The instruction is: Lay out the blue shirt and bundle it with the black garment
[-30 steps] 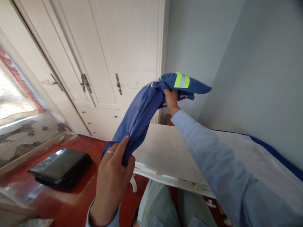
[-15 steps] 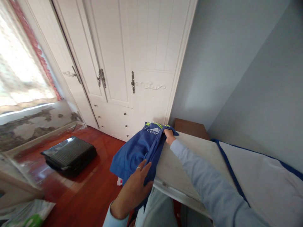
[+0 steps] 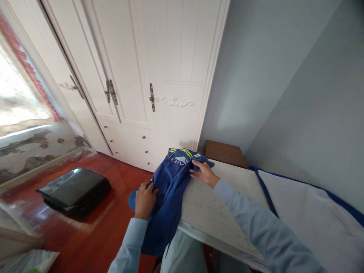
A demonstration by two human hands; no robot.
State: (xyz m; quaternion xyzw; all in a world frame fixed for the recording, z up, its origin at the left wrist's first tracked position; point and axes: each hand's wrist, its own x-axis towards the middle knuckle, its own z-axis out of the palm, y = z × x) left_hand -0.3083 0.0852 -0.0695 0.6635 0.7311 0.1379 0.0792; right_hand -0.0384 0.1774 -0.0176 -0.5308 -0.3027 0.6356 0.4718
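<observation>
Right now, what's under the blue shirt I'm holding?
The blue shirt drapes over the corner of the white board; its lower part hangs above red floor. The corner itself is covered.

The blue shirt (image 3: pixel 170 185) has come down from mid-air to drape over the white board's (image 3: pixel 210 212) left edge; the left hand (image 3: pixel 145 199) reached farther onto it

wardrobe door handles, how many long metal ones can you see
3: a pair side by side at the middle door seam, one right of them on the next door. A pale one further left is unclear.
</observation>
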